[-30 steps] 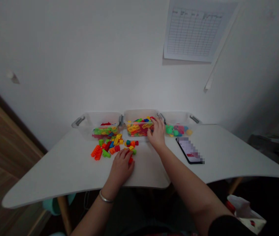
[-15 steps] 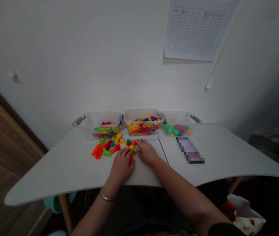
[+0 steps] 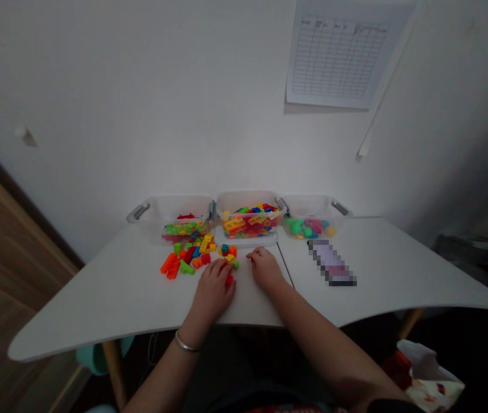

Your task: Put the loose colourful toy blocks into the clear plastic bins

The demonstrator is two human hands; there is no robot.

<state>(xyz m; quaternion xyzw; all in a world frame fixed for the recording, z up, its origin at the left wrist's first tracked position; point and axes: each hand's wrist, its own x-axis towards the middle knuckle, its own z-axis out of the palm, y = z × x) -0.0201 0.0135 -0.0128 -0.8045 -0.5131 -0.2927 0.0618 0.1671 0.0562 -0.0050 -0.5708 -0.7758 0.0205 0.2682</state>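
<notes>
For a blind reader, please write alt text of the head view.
A person's left hand partly covers a red block beside scattered colourful blocks on a white table; the right hand is nearby. Three clear, partly filled bins stand behind.

I can read no words or numbers here. On the wall (image 3: 140, 103), at the upper right of the frame, a white sheet (image 3: 336, 63) carries a ruled grid under a row of headings too small and blurred for me. Right of centre, my view of the phone (image 3: 330, 258) is pixelated past reading.
</notes>
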